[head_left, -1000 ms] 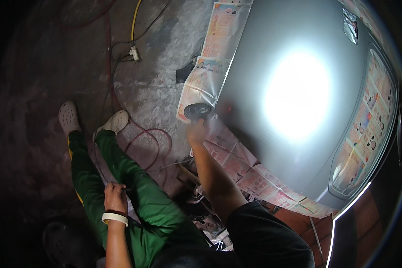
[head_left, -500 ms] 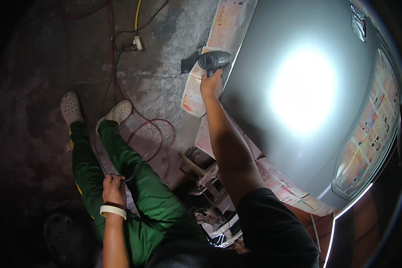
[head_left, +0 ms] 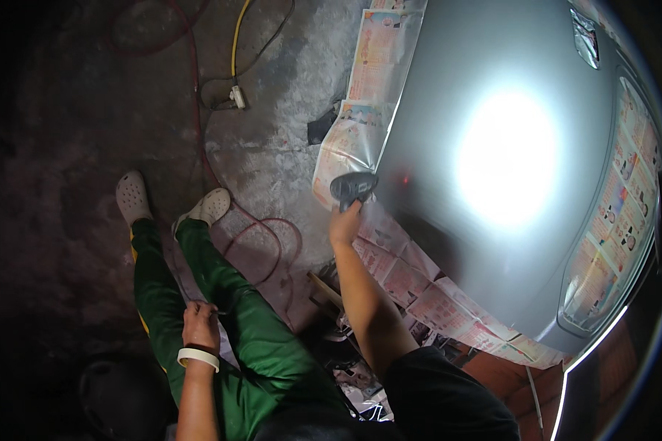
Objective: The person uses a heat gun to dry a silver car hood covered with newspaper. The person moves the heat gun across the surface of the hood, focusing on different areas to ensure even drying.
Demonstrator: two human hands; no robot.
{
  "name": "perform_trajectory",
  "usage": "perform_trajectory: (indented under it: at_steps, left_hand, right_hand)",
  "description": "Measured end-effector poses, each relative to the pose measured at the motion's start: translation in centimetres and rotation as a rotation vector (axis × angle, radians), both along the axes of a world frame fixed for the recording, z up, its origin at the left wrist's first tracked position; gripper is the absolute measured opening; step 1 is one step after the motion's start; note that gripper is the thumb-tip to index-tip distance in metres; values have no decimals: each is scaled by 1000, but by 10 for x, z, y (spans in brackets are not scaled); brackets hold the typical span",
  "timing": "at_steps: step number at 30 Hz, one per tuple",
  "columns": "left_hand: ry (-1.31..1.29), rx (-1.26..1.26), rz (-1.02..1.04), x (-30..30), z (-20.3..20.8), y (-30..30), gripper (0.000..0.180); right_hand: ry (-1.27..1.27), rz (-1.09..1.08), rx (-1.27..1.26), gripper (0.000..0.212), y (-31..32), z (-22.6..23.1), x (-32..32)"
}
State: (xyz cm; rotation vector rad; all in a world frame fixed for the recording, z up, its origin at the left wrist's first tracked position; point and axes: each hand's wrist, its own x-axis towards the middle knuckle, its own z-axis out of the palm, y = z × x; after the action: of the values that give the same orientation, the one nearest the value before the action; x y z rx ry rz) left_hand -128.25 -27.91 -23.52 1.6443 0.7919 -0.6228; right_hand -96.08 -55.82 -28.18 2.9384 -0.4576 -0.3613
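My right hand [head_left: 346, 223] is wrapped round the handle of a dark grey heat gun [head_left: 354, 189]. Its nozzle faces the lower left edge of a large, glossy grey car body panel [head_left: 426, 125], close to the masking newspaper. A small red spot shows on the panel beside the nozzle. Near my thighs, my left hand [head_left: 201, 327] is closed on a thin dark cable, of which only a little shows at the fingers. A pale band circles the left wrist.
Newspaper sheets [head_left: 379, 55] line the panel's left and lower edges. Newspaper also covers a window-like area [head_left: 618, 191] at right. A red hose [head_left: 196, 110] loops across the concrete floor. A yellow cable ends in a white socket [head_left: 237, 97]. Clutter lies under the panel.
My right hand has brought the heat gun down along the panel's edge, toward me. A red spot now shows on the panel. The whole view has shifted slightly; my left hand keeps its grip.
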Motion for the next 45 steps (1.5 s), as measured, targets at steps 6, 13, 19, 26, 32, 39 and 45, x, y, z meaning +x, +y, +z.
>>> perform_trajectory:
  at_steps: [6, 13, 19, 26, 32, 39, 45]
  left_hand:
    - [28, -17, 1, 2, 1, 0, 17]
    - [23, 15, -29, 2, 3, -2, 19]
    - [7, 53, -53, -5, -1, -6, 20]
    - [13, 78, -109, -6, 2, -6, 19]
    - [-19, 110, -177, -22, -6, -7, 18]
    - [-8, 167, -332, -21, 4, 6, 16]
    - [-105, 278, -163, 49, 18, 36, 16]
  right_hand:
    - [47, -68, -25, 49, -8, 2, -28]
    - [-48, 51, 124, 52, 38, 8, 44]
    - [-185, 230, 208, 51, 121, 31, 128]
    - [-244, 234, 279, 51, 146, 77, 154]
    - [-197, 93, 279, 56, 83, 100, 111]
    - [-112, -49, 312, 55, -5, 127, 8]
    - [115, -149, 150, 58, -30, 114, -39]
